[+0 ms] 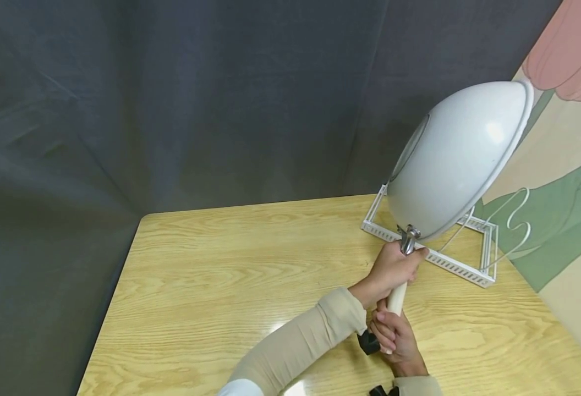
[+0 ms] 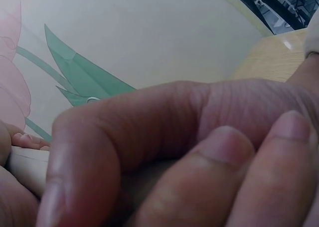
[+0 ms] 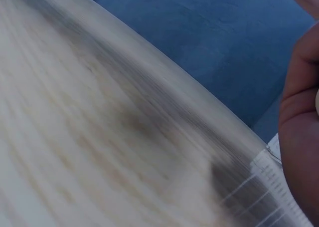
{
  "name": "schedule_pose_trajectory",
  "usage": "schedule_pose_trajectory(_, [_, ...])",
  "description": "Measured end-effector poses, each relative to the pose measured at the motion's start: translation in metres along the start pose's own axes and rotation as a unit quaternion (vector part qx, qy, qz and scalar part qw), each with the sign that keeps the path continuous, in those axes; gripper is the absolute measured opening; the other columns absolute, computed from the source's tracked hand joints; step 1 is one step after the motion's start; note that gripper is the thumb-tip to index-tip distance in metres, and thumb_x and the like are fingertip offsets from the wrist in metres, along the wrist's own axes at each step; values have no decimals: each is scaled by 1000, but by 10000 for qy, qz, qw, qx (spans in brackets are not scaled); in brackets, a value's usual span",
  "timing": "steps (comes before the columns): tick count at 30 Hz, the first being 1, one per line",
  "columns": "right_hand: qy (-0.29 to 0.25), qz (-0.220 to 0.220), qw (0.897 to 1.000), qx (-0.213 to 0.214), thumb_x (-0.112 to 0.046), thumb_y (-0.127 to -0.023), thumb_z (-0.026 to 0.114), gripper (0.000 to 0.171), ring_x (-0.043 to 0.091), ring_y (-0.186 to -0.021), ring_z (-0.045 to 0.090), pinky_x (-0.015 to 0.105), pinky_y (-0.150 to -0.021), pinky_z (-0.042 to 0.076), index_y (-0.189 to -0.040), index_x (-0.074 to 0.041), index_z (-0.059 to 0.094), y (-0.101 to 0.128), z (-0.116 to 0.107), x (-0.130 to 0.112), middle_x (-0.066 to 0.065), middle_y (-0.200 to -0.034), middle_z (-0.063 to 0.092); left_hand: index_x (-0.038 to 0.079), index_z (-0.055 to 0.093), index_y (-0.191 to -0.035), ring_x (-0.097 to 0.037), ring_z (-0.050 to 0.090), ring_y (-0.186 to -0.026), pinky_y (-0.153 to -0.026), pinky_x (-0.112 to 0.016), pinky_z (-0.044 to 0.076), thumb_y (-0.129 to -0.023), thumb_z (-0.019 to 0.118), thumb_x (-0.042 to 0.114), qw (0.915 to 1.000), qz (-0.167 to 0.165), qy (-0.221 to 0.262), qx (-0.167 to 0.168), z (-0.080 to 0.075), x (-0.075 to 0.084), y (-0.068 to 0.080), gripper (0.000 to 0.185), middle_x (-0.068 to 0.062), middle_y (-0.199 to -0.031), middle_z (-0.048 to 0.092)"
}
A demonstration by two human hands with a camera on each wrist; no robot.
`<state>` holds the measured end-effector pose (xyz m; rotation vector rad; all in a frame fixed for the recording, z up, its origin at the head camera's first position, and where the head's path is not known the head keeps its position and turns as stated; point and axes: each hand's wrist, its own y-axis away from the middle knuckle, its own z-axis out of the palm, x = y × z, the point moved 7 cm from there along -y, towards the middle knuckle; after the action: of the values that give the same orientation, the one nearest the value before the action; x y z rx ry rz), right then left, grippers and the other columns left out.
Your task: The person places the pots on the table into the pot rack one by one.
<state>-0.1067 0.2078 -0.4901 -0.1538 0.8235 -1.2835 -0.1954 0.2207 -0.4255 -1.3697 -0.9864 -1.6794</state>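
Above wire rack (image 1: pixel 461 258) | both hands grip smooth domed white pan's (image 1: pixel 456 159) cream handle (image 1: pixel 396 300)

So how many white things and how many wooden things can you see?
White: 2, the pan held up by both hands and the rack on the table.
Wooden: 1, the table.
Total: 3.

glossy white wok (image 1: pixel 461 159), varnished wood table (image 1: pixel 211 275)
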Motion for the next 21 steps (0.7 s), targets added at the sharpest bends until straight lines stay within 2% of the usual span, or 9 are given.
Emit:
schedule_pose_trajectory(4, [-140,33,9999,62,15,-91,15,22,8,-35,18,20,-24,10,-83,-4,24,2,0,-1,-1,-54,21,17,50,-71,-7,44,-45,-44,-19,36,-96,69,21,9998,-32,151,-136,3,-5,-3,32,5,-52,46])
schedule_pose_trajectory(11, [188,229,9990,336,13,-91,11,23,8,-36,14,22,-24,5,-86,-4,26,4,-3,1,-1,-56,20,17,48,-70,-7,41,-45,-44,-19,36,-97,67,19,9982,-97,427,-414,1,-10,-9,32,4,-53,43])
schedule_pose_trajectory(21, [30,256,9992,319,12,-92,11,23,7,-39,17,21,-25,6,-86,-4,26,4,-5,-1,-2,-56,19,17,49,-68,-7,41,-44,-43,-18,37,-97,69,17,9969,-253,635,-393,4,-15,-14,35,5,-53,43])
